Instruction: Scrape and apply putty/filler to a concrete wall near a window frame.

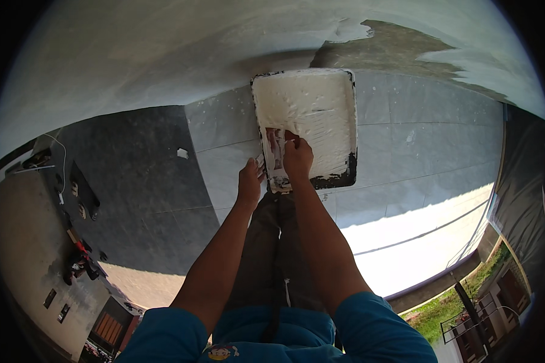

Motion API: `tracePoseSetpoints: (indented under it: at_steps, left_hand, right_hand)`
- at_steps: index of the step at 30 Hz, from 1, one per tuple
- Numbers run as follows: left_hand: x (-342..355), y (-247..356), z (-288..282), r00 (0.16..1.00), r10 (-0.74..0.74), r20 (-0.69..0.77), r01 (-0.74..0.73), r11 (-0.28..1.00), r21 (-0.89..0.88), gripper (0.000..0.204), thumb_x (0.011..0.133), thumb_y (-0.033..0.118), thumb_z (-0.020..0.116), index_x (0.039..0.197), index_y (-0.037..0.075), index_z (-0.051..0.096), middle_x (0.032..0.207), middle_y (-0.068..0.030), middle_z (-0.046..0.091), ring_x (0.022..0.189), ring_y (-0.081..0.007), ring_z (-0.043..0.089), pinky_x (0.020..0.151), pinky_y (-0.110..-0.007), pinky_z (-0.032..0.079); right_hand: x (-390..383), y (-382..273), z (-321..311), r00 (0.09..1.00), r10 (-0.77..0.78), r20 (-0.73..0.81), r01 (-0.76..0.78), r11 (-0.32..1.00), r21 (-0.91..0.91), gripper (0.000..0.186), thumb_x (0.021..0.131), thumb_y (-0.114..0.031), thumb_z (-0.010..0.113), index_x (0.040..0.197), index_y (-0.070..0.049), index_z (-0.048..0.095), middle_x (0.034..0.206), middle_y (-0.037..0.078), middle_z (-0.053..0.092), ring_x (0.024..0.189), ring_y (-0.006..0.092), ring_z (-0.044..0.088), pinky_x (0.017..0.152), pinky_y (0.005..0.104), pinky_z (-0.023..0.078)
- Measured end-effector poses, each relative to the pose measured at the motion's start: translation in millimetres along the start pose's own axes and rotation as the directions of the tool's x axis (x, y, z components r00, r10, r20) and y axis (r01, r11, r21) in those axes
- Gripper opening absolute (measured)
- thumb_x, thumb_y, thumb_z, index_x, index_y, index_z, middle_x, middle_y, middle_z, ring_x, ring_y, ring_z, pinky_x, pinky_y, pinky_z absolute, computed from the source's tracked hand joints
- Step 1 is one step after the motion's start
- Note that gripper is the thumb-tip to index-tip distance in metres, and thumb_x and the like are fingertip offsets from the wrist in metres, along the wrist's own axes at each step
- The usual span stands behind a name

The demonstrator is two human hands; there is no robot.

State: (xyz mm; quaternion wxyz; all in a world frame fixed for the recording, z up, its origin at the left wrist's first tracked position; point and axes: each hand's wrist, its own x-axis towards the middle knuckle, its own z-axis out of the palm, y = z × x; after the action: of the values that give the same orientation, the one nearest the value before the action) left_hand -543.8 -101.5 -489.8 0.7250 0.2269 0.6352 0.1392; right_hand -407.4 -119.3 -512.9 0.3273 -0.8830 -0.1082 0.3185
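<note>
Paint tray (345, 109) coated white inside; right hand (297, 156) grasping paint-smeared tool (275, 158), probably scraper; left hand (249, 179) released beside tray.

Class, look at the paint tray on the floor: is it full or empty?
Neither: the paint tray holds a thin, streaked white coat.

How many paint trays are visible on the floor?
1. The paint tray lies on the tiled floor by the wall, straight ahead; both hands, left and right, reach its near edge.
</note>
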Motion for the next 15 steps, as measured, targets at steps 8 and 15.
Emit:
tracePoseSetpoints:
  at_steps: [8, 15]
  left_hand:
    - [0, 3, 4, 0.999, -0.003, 0.032, 0.002, 1.0, 0.027, 0.069, 0.102, 0.048, 0.038, 0.146, -0.005, 0.036, 0.148, -0.0183, 0.044, 0.136, -0.0278, 0.045, 0.109, -0.041, 0.037]
    - [1, 1, -1, 1.0, -0.006, 0.012, 0.005, 1.0, 0.019, 0.071, 0.102, 0.05, 0.037, 0.145, -0.006, 0.037, 0.149, -0.0195, 0.044, 0.137, -0.0285, 0.044, 0.11, -0.041, 0.038]
  right_hand:
    - [34, 3, -5, 0.987, 0.087, 0.136, -0.115, 0.971, 0.21, 0.033, 0.082, -0.026, 0.059, 0.09, 0.005, 0.068, 0.082, 0.025, 0.068, 0.08, 0.0406, 0.067, 0.074, 0.0467, 0.051]
    - [32, 8, -65, 0.993, 0.061, 0.104, -0.067, 0.996, 0.059, 0.03, 0.082, -0.024, 0.06, 0.091, 0.003, 0.07, 0.079, 0.022, 0.068, 0.075, 0.0389, 0.067, 0.07, 0.046, 0.051]
